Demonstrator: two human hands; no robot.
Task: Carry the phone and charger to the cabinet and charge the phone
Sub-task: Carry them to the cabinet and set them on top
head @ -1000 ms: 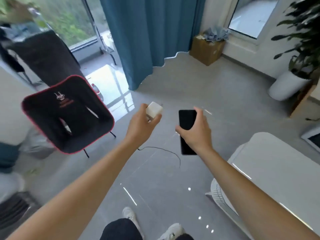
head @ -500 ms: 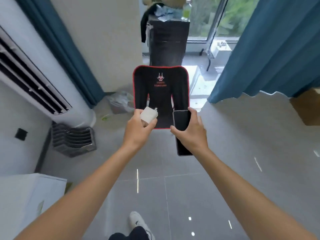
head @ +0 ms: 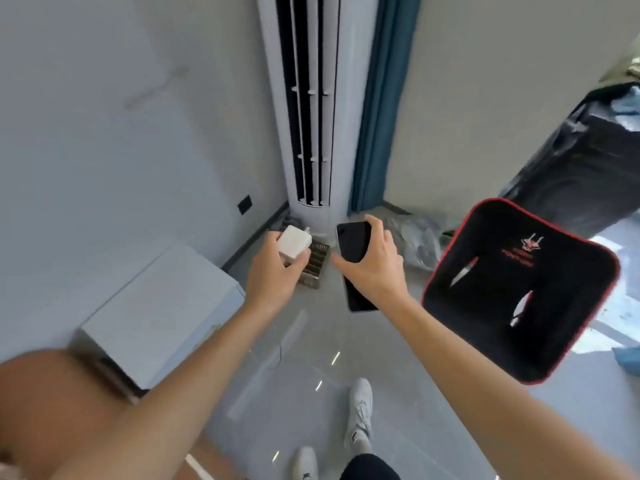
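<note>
My left hand [head: 275, 271] grips a white charger block [head: 293, 242], prongs pointing up and away, and a thin dark cable [head: 280, 348] hangs below my forearm. A black phone [head: 353, 242] with a dark screen is held in my right hand [head: 375, 268], its lower end sticking out under the palm. Both hands are out in front of me at chest height, close together over the grey floor. A low white cabinet [head: 152, 306] stands against the wall at my lower left.
A tall white air conditioner [head: 308, 98] fills the corner ahead, a blue curtain [head: 375, 105] beside it. A black chair with red trim [head: 512, 289] is at my right. A small dark wall socket [head: 244, 204] sits low on the left wall. A brown wooden surface [head: 45, 403] lies nearest left.
The view has swung left: the chair went from centre to the right, the air conditioner came to the middle, and the white cabinet is nearer. Both hands keep their holds.
</note>
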